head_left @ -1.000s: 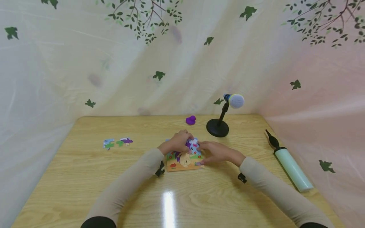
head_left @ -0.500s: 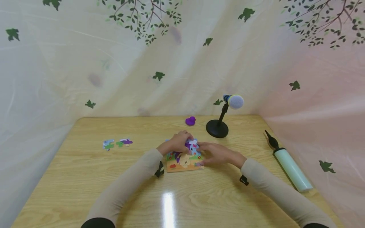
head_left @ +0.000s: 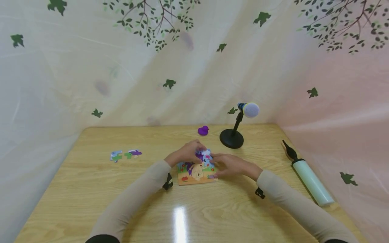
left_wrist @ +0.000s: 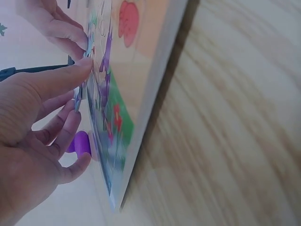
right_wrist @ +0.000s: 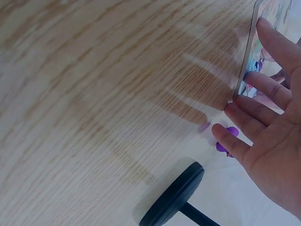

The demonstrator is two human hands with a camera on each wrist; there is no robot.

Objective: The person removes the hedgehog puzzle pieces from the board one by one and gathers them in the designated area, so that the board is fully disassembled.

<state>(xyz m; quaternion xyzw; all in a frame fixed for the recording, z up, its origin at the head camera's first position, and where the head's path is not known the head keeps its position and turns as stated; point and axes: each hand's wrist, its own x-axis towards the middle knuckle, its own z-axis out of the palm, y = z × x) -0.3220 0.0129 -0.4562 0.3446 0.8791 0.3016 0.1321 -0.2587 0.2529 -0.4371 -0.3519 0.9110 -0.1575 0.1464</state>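
Wooden table (head_left: 146, 216), with a picture-puzzle board (head_left: 199, 179) lying flat near its middle.
A pale green pump (head_left: 311, 180) lies along the table's right side; the right hand (head_left: 229, 164), fingers spread, touches the board's right edge, while the left hand (head_left: 189, 152) pinches a puzzle piece (left_wrist: 78, 98) over its far part; beyond are loose pieces (head_left: 116, 156) at left, a microphone on a stand (head_left: 232, 138), a purple duck (head_left: 203, 131) and a leaf-printed curtain (head_left: 136, 77).
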